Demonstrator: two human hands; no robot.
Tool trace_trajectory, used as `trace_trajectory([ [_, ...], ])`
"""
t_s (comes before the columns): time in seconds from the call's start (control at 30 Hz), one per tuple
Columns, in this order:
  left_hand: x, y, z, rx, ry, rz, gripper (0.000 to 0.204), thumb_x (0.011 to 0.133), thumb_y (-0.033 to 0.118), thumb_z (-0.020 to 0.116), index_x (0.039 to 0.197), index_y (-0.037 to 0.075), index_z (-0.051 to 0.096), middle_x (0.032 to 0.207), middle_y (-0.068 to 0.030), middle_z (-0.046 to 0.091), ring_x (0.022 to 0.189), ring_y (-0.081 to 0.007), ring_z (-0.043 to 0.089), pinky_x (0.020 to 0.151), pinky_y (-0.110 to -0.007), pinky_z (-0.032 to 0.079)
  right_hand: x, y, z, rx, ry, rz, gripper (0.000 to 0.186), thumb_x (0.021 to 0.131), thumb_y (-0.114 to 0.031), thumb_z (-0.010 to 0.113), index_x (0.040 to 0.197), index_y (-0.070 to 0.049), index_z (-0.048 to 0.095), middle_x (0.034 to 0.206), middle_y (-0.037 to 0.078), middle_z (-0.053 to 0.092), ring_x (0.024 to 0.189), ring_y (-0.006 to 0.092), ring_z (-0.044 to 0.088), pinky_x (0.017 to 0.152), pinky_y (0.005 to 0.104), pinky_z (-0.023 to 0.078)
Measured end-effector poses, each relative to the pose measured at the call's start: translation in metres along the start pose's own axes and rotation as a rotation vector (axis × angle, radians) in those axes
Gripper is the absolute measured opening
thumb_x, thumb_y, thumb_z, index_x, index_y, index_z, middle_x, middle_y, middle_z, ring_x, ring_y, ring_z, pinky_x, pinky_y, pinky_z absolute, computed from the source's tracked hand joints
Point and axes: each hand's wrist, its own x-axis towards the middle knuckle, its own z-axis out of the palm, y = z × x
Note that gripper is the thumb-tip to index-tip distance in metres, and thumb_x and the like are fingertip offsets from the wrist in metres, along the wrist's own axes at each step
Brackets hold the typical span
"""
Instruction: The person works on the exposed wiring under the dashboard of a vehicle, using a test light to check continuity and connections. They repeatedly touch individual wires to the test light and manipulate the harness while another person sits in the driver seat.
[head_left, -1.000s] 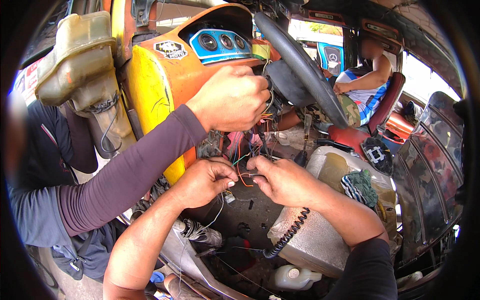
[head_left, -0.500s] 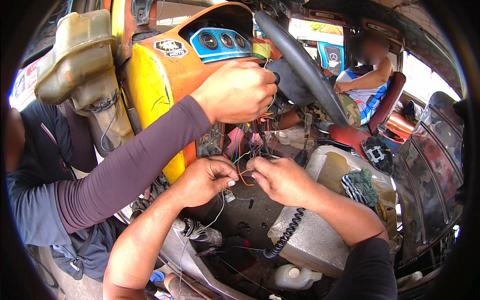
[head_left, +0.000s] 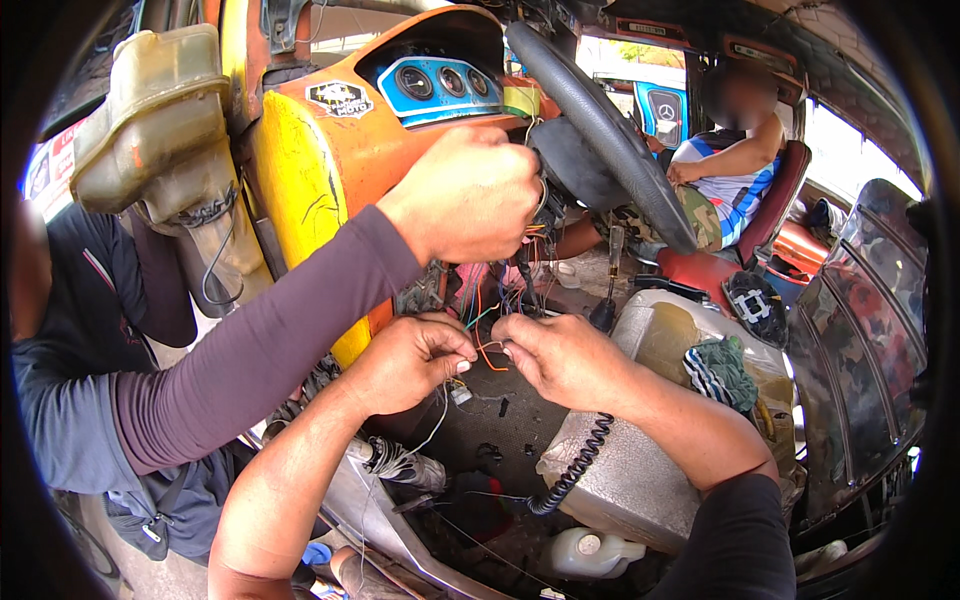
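Below the orange dashboard, my left hand is closed in a pinch on the end of a thin wire. Close beside it, my right hand pinches an orange wire, whose loose end curls down between the two hands. A green wire runs just above my fingertips, coming from the tangle of coloured wires behind. Under my left hand hang a small white connector and a pale wire. The exact wire ends are hidden by my fingers.
A co-worker's sleeved arm crosses from the left above my hands, its fist near the steering wheel. Another person sits at right. A silver-wrapped cover, coiled black cord and white jug lie below.
The co-worker's fist has shifted slightly left and turned near the steering wheel; the black knob by it no longer shows. My hands hold nearly the same place.
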Motion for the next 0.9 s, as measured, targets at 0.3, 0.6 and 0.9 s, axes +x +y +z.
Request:
trace_trajectory([
  [0.3, 0.000, 0.002, 0.000, 0.028, 0.015, 0.004, 0.009, 0.091, 0.001, 0.075, 0.100, -0.002, 0.073, 0.097, -0.0079, 0.070, 0.092, -0.0185, 0.068, 0.086, -0.033, 0.054, 0.001, -0.001, -0.005, -0.008, -0.017, 0.055, 0.018, 0.099, -0.011, 0.064, 0.114, -0.003, 0.059, 0.082, 0.025, 0.070, 0.082, 0.0449, 0.072, 0.069, 0.0537, 0.056],
  [0.6, -0.001, 0.000, 0.000, 0.044, 0.021, 0.017, 0.009, 0.091, 0.000, 0.075, 0.100, -0.001, 0.074, 0.099, -0.0079, 0.071, 0.094, -0.0199, 0.069, 0.087, -0.034, 0.054, 0.003, 0.035, 0.003, -0.006, -0.497, 0.417, 0.039, 0.103, -0.019, 0.056, 0.130, 0.010, 0.055, 0.121, 0.034, 0.068, 0.119, 0.0444, 0.067, 0.102, 0.0489, 0.052],
  [0.9, 0.000, -0.003, 0.001, 0.057, 0.013, 0.029, 0.009, 0.091, 0.002, 0.076, 0.100, -0.001, 0.074, 0.100, -0.0089, 0.072, 0.095, -0.0212, 0.069, 0.087, -0.034, 0.055, -0.009, 0.049, 0.047, 0.055, -0.421, 0.269, 0.046, 0.103, -0.015, 0.056, 0.141, 0.008, 0.043, 0.130, 0.032, 0.064, 0.120, 0.0441, 0.066, 0.101, 0.0479, 0.052],
])
